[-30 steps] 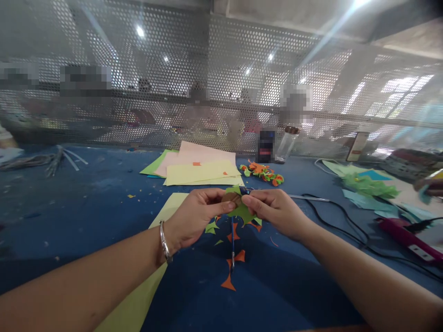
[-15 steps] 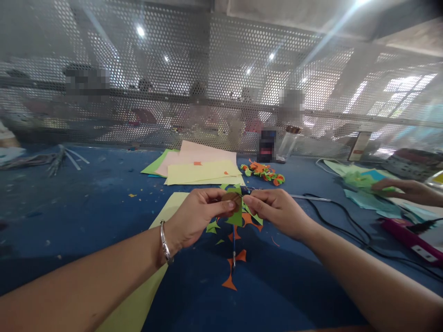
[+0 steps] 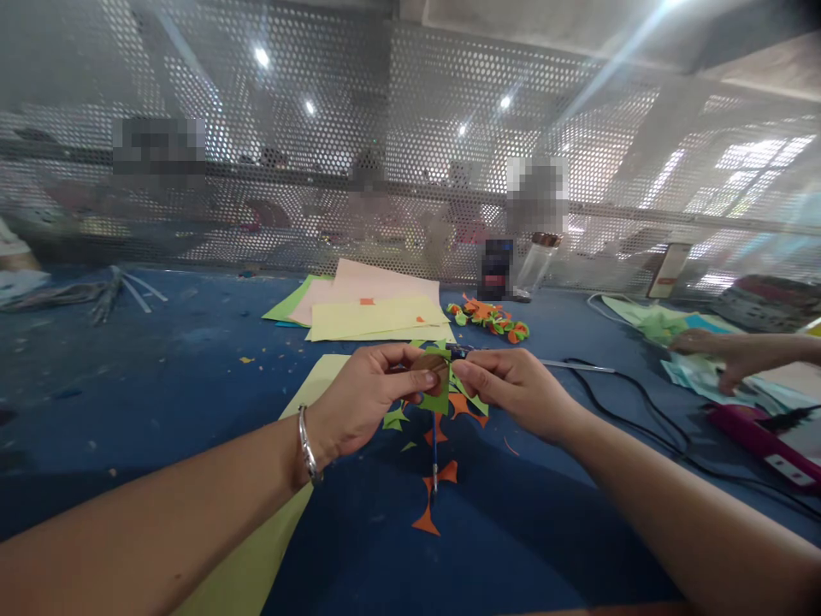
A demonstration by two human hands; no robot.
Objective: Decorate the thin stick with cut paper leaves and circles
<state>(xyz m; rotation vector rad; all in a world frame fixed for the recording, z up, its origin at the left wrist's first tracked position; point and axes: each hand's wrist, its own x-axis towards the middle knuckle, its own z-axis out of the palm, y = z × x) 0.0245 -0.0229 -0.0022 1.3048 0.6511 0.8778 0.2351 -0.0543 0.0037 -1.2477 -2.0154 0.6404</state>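
My left hand point(image 3: 378, 389), with a silver bangle at the wrist, pinches a round brown disc point(image 3: 431, 373) against a piece of green paper point(image 3: 437, 404). Close by on the right, my right hand point(image 3: 506, 381) has its fingers closed at the paper's edge; what they grip is too small to make out. A dark object point(image 3: 457, 351) shows partly behind the fingers. Beneath the hands lie a thin blue-handled tool with a metal end point(image 3: 434, 462), green scraps point(image 3: 395, 419) and orange paper offcuts point(image 3: 426, 518).
Coloured paper sheets point(image 3: 378, 318) and a heap of green and orange curls point(image 3: 493, 321) lie farther back. A clear bottle point(image 3: 537, 267) stands by the perforated screen. To the right are a black cable point(image 3: 632, 417), a purple power strip point(image 3: 757, 441) and another person's hand point(image 3: 737, 351).
My hands stay almost in place, with the disc and green paper turned slightly. The other person's hand on the right has moved left over the papers.
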